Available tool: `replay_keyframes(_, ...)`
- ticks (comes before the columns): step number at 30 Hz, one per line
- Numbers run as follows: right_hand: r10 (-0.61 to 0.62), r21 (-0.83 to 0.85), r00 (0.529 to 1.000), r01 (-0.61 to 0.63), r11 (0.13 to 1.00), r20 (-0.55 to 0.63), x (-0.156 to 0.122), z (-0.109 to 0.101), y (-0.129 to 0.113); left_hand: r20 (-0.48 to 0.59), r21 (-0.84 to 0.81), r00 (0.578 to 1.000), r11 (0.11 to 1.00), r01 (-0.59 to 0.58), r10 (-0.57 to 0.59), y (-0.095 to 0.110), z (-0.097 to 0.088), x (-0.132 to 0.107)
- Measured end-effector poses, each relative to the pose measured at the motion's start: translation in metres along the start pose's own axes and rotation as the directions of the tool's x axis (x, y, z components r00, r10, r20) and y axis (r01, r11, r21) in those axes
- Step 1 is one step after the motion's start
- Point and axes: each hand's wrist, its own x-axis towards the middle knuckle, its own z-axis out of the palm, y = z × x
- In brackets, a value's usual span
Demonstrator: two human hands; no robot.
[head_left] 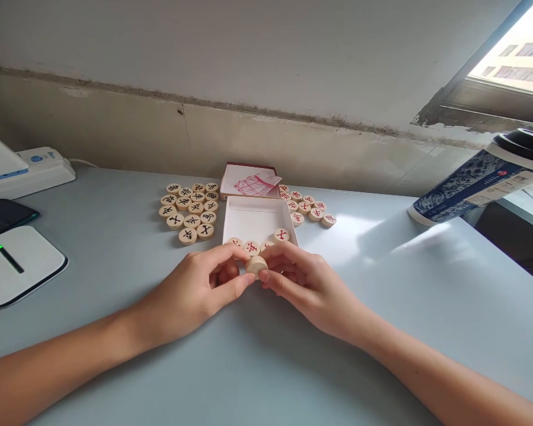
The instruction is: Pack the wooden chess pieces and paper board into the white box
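Observation:
A round wooden Chinese chess piece (256, 268) is pinched between my left hand (199, 281) and my right hand (311, 287), just in front of an open white box (253, 214). Its plain side and edge face me. Inside the box, along its near end, lie several red-marked pieces (251, 248), partly covered by my fingers. Left of the box sit several black-marked pieces (192, 220) in loose rows. More red-marked pieces (304, 207) lie to its right, some hidden behind the box wall.
Behind the box lies its lid (229, 177), holding a folded sheet with red lines (256, 184). At the left are a white device with a green light (22, 263), a dark phone-like object (6, 216) and a power strip (48, 168). A blue-and-white cup (466, 183) stands at right.

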Motion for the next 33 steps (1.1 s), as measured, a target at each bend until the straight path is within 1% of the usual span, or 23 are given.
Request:
replay_keyframes(5, -0.065, -0.125, 0.995, 0.056, 0.991, -0.072, -0.0025, 0.0022, 0.0016, 0.003, -0.015, 1.0, 1.0, 0.002, -0.002, 0.0037, -0.002, -0.0007)
replay_keyframes(10, -0.124, -0.19, 0.989, 0.108, 0.976, -0.078, -0.0053, 0.0034, 0.0042, 0.061, 0.021, 0.998, 1.0, 0.008, -0.009, 0.003, -0.0032, -0.0016)
replay_keyframes(13, -0.148, -0.208, 0.987, 0.132, 0.969, -0.061, -0.0057, 0.0031, 0.0041, 0.062, 0.03, 0.998, 1.0, 0.005, -0.006, 0.001, -0.0033, -0.0023)
replay_keyframes(15, -0.158, -0.2, 0.987, 0.148, 0.968, -0.034, -0.0053, 0.0024, 0.0033, 0.052, 0.011, 0.999, 1.0, 0.0, 0.0, -0.0001, -0.0029, -0.0025)
replay_keyframes(18, -0.165, -0.153, 0.986, 0.164, 0.975, 0.007, -0.0046, 0.0015, 0.0019, 0.018, 0.003, 0.999, 0.999, -0.047, 0.047, -0.001, -0.0018, -0.0023)
replay_keyframes(21, -0.124, -0.108, 0.991, 0.128, 0.986, 0.04, -0.0043, 0.0008, 0.0005, -0.012, 0.035, 0.995, 0.995, -0.096, 0.096, -0.0012, -0.001, -0.002)
replay_keyframes(25, -0.073, -0.044, 0.993, 0.077, 0.996, 0.088, -0.0039, -0.0002, -0.001, -0.025, 0.09, 0.991, 0.987, -0.131, 0.134, -0.0004, -0.0007, -0.0011)
replay_keyframes(29, -0.066, -0.001, 0.99, 0.067, 0.998, 0.127, -0.0034, -0.0005, -0.0015, 0.002, 0.12, 0.985, 0.978, -0.17, 0.171, -0.0004, 0.0003, -0.0016)
replay_keyframes(33, -0.075, -0.051, 0.989, 0.082, 0.995, 0.126, -0.0032, -0.0006, -0.0019, 0.043, 0.126, 0.983, 0.975, -0.185, 0.181, -0.0025, 0.0015, -0.004)
